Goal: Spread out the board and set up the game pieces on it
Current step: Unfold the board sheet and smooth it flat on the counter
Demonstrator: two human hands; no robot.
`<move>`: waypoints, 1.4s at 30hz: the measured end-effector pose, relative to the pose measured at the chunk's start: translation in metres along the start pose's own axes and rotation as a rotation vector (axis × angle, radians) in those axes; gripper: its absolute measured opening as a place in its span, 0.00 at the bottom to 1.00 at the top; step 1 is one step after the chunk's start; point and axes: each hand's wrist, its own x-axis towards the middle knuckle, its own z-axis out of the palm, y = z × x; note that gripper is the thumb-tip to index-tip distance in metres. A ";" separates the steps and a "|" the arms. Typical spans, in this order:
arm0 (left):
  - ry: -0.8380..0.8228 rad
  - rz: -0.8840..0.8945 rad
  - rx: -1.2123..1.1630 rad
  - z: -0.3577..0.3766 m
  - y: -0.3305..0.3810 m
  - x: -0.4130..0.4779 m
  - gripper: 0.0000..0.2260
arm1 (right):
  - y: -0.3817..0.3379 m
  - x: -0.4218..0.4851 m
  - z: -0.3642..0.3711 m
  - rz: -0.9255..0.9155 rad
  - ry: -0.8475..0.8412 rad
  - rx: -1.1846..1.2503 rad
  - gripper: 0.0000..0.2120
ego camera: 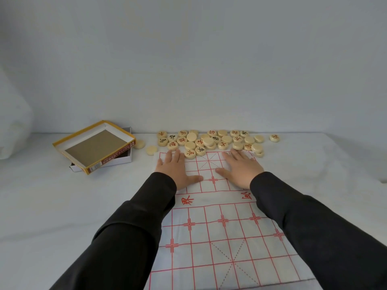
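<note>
White cloth xiangqi board (219, 237) lies under my flat, straight-fingered left hand (177, 171) and right hand (240, 171); black sleeves (129, 227) hide its sides; several pieces (209, 141) show blank faces.

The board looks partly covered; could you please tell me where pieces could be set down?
Free: the near half of the board between the sleeves, and the table in front of the box. Crowded: the far edge, where the left hand, right hand and piece pile sit.

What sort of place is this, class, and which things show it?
Probably an indoor tabletop set for a board game: a white-covered table, a red-gridded board, heaped round pieces and an opened box.
</note>
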 end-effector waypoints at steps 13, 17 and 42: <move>-0.089 0.020 0.055 0.003 -0.001 -0.034 0.43 | -0.015 -0.048 0.017 0.057 -0.090 0.019 0.39; -0.099 0.014 0.049 0.002 -0.004 -0.026 0.44 | -0.013 -0.042 0.016 0.041 -0.092 0.039 0.40; 0.069 0.070 0.040 -0.004 -0.015 0.006 0.34 | 0.014 0.011 0.001 0.022 0.052 -0.016 0.30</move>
